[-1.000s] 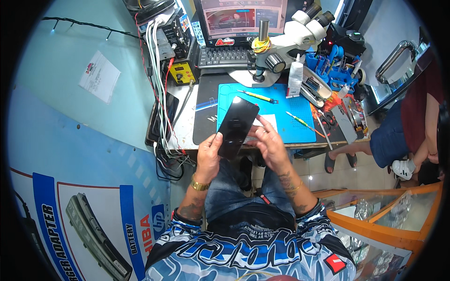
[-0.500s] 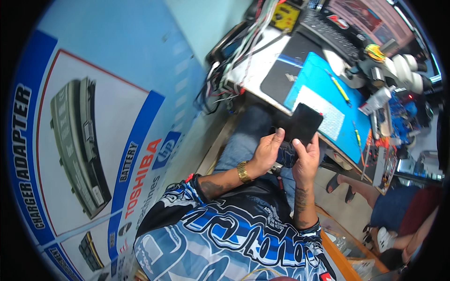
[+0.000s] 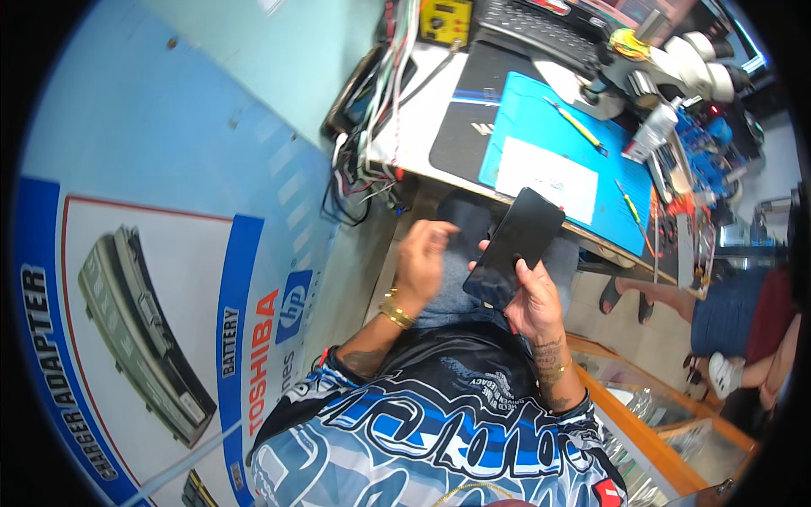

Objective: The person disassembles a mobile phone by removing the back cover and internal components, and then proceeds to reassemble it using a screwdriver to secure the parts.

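Observation:
My right hand (image 3: 538, 306) grips a black smartphone (image 3: 517, 245), its thumb lying on the dark screen and a fingertip showing at the far edge. The phone is tilted above my lap, just in front of the bench edge. Apart from it, to the left, is my left hand (image 3: 420, 260), with a gold watch on the wrist. Motion blurs its bent fingers, and nothing shows in them. Beyond the phone, a white sheet (image 3: 541, 177) with small bits on it lies on a blue work mat (image 3: 515, 114).
Two yellow pen-like tools (image 3: 576, 128) lie on the mat. A microscope (image 3: 650, 72), a keyboard (image 3: 541, 34) and a clear bottle (image 3: 650, 135) stand farther back. Cables (image 3: 372, 144) hang off the bench's left corner beside a poster wall. Another person's legs (image 3: 676, 300) show at right.
My left hand has come off the phone and moved left. The right hand alone now holds the phone, which has shifted slightly left and nearer. The whole view has turned a little.

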Demonstrator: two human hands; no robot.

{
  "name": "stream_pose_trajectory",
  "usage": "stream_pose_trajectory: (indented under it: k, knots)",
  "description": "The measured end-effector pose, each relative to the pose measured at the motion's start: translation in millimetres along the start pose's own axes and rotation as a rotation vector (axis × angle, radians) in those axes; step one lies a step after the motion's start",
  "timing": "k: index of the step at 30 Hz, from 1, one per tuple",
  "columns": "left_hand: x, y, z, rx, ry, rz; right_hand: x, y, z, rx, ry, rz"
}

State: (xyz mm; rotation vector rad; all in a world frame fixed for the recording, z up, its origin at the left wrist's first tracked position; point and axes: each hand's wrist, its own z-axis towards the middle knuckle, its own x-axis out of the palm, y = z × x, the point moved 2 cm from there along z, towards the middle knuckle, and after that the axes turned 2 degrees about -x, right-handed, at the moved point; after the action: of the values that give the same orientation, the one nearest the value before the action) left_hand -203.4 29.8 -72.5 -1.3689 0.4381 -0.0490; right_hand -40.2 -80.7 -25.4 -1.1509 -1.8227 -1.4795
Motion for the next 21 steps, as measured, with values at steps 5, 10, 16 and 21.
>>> stream_pose_trajectory:
  k: [5,10,16,21]
  knots:
    - [-24,243,-7,-0.616,0.102,0.272,5,8,-17,0.029,0.138,0.061]
    - [-14,273,52,-0.696,0.116,0.585,-4,2,-26,0.034,0.042,-0.105]
    - [-17,328,71,-0.858,-0.134,0.701,0,3,-29,0.043,0.078,-0.093]
    - [-23,359,18,-0.676,0.05,0.775,-2,8,-44,0.011,0.105,-0.019]
